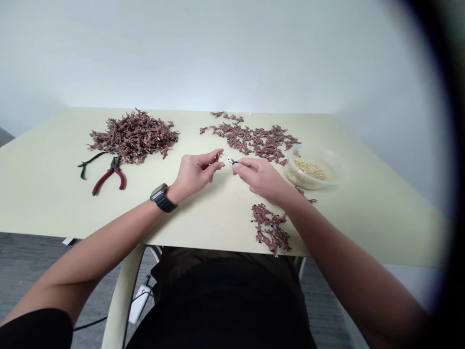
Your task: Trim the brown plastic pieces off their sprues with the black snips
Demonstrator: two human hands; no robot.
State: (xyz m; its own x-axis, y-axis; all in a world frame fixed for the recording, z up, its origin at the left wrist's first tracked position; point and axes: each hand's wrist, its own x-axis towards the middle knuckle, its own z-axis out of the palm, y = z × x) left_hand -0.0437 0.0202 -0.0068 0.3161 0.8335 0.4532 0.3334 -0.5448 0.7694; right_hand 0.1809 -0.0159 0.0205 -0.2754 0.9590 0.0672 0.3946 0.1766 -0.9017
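Note:
Between the thumb and forefinger of my left hand (196, 172) is a small brown figurine (219, 154), mostly covered by the fingers. My right hand (259, 178) is closed around small needle-nose pliers (228, 158) with a silver tip and dark handles. The tip points left and meets the figurine or ends very close to it; I cannot tell which. Both hands are above the middle of the table. Any tiny part in the jaws is too small to make out.
On the pale table (203, 218) lie a big figurine heap (134, 135) at left, a spread-out group (257, 138) behind my hands and a small cluster (271, 228) at the front edge. Red-handled pliers (112, 174) lie left. A clear bowl (308, 169) holds tiny gold pieces.

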